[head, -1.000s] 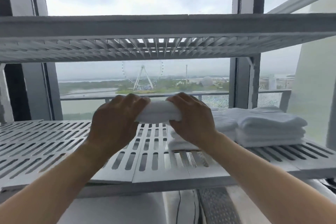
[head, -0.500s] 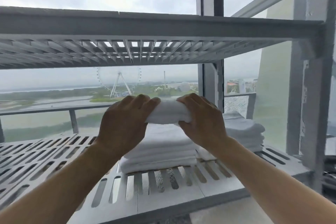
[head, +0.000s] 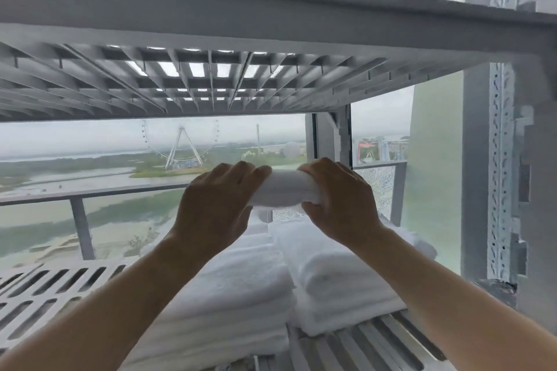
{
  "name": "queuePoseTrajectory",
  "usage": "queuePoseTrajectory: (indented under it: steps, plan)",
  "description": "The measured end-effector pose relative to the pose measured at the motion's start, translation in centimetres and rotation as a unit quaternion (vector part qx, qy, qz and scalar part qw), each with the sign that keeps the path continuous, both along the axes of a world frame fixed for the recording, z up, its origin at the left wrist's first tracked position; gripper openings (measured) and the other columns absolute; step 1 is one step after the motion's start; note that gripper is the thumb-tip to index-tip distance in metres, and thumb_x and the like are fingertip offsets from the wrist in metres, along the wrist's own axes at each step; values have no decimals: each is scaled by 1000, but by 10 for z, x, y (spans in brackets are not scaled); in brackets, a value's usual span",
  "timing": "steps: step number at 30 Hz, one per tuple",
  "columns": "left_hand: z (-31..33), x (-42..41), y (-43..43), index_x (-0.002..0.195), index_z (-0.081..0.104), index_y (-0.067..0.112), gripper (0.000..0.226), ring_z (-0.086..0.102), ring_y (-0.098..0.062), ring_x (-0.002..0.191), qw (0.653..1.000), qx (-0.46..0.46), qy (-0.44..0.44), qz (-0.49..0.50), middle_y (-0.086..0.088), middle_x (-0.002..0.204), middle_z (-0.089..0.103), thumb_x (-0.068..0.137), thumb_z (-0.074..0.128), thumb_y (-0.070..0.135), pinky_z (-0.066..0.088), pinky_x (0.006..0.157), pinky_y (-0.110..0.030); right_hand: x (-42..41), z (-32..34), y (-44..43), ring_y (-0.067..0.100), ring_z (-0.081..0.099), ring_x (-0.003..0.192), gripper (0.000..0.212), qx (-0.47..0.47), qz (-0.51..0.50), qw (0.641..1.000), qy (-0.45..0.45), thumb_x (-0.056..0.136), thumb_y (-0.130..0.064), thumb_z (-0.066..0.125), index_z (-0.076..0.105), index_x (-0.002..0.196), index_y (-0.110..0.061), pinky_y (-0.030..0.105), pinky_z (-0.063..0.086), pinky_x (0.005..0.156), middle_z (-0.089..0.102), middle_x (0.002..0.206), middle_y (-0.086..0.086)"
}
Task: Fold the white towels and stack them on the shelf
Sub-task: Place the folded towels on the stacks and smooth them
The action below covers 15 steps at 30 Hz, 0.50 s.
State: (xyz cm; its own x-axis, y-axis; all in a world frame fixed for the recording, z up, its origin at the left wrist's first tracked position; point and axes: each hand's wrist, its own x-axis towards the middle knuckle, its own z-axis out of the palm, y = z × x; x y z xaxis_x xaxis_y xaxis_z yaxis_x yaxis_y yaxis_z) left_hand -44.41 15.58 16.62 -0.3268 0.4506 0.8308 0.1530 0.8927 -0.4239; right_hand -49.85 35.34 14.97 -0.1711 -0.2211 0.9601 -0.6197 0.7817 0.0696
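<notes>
A folded white towel (head: 284, 190) is held up in the air between both hands. My left hand (head: 215, 205) grips its left end and my right hand (head: 339, 199) grips its right end, fingers curled over the top. Below the hands, two stacks of folded white towels lie side by side on the slatted grey shelf (head: 45, 289): the left stack (head: 229, 301) and the right stack (head: 340, 283). The held towel hangs above the gap between the two stacks, not touching either.
An upper slatted shelf (head: 211, 84) runs close overhead. A perforated metal upright post (head: 500, 175) stands at the right. Behind the shelf is a window with a railing (head: 81, 193).
The view has moved right and closer, so the towel stacks now lie directly under my hands. Both hands keep the same grip on the folded towel.
</notes>
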Motion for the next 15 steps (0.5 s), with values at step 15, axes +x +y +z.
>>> queuePoseTrajectory:
  steps: [15]
  plan:
    - [2, -117, 54, 111, 63, 14, 57, 63, -26, 71, 996, 26, -39, 71, -3, 91, 67, 57, 82, 10, 53, 51, -33, -143, 10, 39, 20, 63, 83, 42, 27, 46, 995, -89, 60, -15, 73, 62, 100, -20, 24, 38, 67, 65, 93, -4]
